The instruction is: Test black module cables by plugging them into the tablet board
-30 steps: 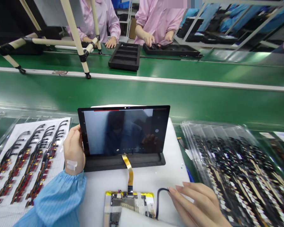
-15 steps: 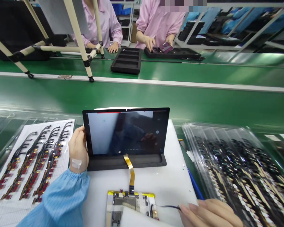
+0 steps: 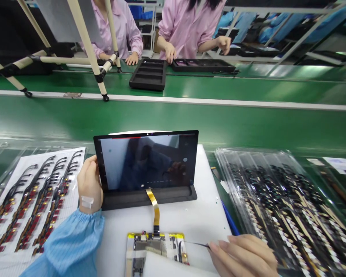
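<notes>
My left hand (image 3: 89,184) is wrapped round the left edge of a tablet screen (image 3: 148,161), its fingers partly hidden behind. The lit screen leans upright in a black stand (image 3: 173,196) and shows a dim, camera-like picture. A gold ribbon cable (image 3: 155,207) runs from its lower edge to a circuit board (image 3: 150,244) edged with yellow tape. My right hand (image 3: 245,254) is closed in a pinch on a thin black cable (image 3: 200,243), whose far end reaches the board's right side. A white sheet (image 3: 167,265) covers the board's lower part.
A white work pad (image 3: 202,219) lies underneath. To the left, several cable strips (image 3: 43,200) rest on paper; to the right stand clear trays (image 3: 265,192) of small parts. A blue tool (image 3: 230,219) lies beside the pad. Across the green bench (image 3: 161,115), two people work near black trays (image 3: 148,75).
The whole view has shifted slightly, moving the scene left. Both my hands keep their holds. Across the bench, a person's hand has lifted away from the black tray, no longer holding the shiny device.
</notes>
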